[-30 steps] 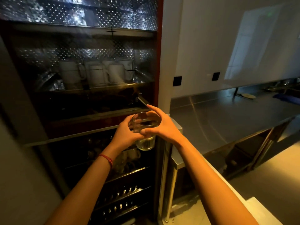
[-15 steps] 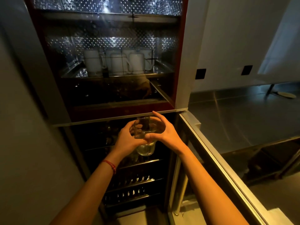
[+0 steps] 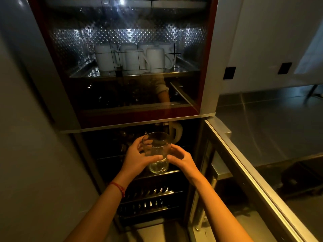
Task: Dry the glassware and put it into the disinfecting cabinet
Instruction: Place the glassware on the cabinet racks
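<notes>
We held the glass [image 3: 157, 151] upright at the open lower compartment of the disinfecting cabinet [image 3: 208, 67], above its wire racks. Our left hand [image 3: 138, 157] wrapped its fingers and thumb round it; our right hand [image 3: 181, 158] lay beside it, fingers loosely curled, perhaps touching.

You are standing in a commercial kitchen or café back room. A tall disinfecting cabinet [image 3: 122, 67] is facing you, white mugs [image 3: 132, 60] sitting behind its upper glass door and wire racks [image 3: 148, 194] showing in the open lower section, while a stainless steel counter [image 3: 272, 123] is stretching away on the right.
</notes>
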{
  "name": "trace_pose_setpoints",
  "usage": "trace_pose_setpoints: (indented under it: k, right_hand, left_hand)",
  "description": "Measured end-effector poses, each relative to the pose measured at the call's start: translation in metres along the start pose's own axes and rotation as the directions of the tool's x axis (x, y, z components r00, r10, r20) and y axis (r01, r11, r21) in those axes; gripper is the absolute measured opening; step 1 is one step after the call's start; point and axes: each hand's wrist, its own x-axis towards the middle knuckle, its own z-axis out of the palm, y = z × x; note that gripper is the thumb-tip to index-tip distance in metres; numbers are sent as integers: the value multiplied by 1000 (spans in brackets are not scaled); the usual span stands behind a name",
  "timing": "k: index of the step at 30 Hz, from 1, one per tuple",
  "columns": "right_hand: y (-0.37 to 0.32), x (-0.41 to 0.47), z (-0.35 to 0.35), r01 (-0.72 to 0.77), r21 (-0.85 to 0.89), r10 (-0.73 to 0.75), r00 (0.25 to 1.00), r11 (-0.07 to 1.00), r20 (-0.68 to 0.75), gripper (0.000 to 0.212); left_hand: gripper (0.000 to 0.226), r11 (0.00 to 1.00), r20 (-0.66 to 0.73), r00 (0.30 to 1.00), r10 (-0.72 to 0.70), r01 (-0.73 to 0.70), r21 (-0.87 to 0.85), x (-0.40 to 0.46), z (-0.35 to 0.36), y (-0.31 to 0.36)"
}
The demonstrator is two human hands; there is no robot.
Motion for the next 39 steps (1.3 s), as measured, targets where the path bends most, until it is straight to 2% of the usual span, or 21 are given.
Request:
trace_pose_setpoints:
  k: [2, 6, 9, 16, 19, 24, 28, 39]
  right_hand:
    - [12, 6, 1, -18, 10, 17, 1000, 1000, 13, 47]
    - [32, 18, 10, -67, 61, 66, 998, 996, 15, 70]
    - [44, 26, 18, -97, 117, 94, 995, 988, 38, 62]
    - [66, 40, 26, -140, 271, 122, 989, 952, 82, 67]
    - [78, 42, 27, -137, 282, 118, 990, 950, 81, 68]
    - [99, 45, 25, -144, 298, 125, 989, 944, 79, 69]
    - [118, 50, 23, -146, 320, 128, 989, 936, 76, 69]
    - [162, 60, 15, -94, 325, 82, 995, 941, 50, 72]
  left_hand:
    - [77, 1000, 3, 1000, -2, 2, -14, 4, -2, -8]
    - [73, 998, 21, 1000, -12, 13, -62, 14, -5, -25]
    - [70, 995, 30, 999, -21, 24, -100, 22, -7, -35]
    - [80, 987, 75, 996, -40, 51, -152, 33, -12, -59]
    - [86, 985, 92, 994, -61, 75, -155, 32, -13, -71]
    - [78, 983, 131, 988, -80, 100, -152, 33, -9, -87]
    - [89, 983, 140, 986, -85, 106, -151, 34, -4, -102]
    - [75, 982, 127, 989, -74, 95, -166, 39, 8, -157]
